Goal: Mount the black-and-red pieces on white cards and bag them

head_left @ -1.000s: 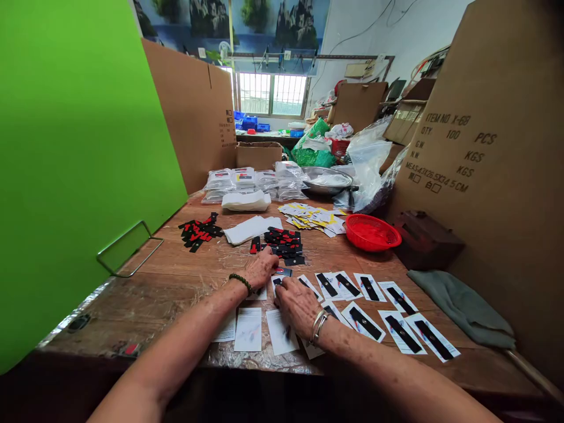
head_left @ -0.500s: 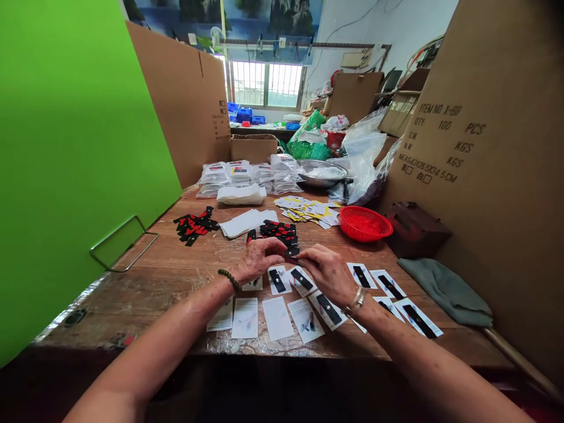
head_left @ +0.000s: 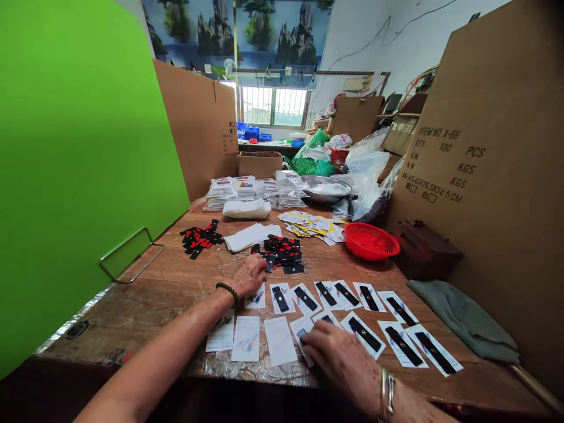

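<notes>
Two hands have parted since half a second ago, when they met over one black strip above the cards. Left hand point(head_left: 250, 274) now rests on the desk point(head_left: 167, 282) beside the strip pile point(head_left: 282, 252), fingers curled loosely; whether they grip a strip I cannot tell. Blank cards point(head_left: 247, 338) lie in the near row. Right hand point(head_left: 341, 355) has dropped onto a near card point(head_left: 301, 329), fingers flat, pressing what looks like that strip down. Further right, finished cards point(head_left: 396, 343) run in two rows, so another seems filled
</notes>
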`<action>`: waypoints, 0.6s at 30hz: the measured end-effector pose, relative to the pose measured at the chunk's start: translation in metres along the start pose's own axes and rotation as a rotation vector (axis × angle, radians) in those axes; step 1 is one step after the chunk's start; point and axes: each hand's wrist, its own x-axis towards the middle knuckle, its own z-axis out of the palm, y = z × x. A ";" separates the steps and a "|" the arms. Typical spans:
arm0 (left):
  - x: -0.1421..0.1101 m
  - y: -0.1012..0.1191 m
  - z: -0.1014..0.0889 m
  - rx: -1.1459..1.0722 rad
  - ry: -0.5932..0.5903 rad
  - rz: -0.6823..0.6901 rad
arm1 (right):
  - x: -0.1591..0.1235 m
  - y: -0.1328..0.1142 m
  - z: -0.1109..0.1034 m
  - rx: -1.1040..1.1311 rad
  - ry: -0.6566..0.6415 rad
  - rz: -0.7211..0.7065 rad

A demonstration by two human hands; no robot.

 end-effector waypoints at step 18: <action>0.053 -0.006 0.037 -0.214 0.208 -0.215 | 0.148 0.097 -0.004 0.353 0.149 0.330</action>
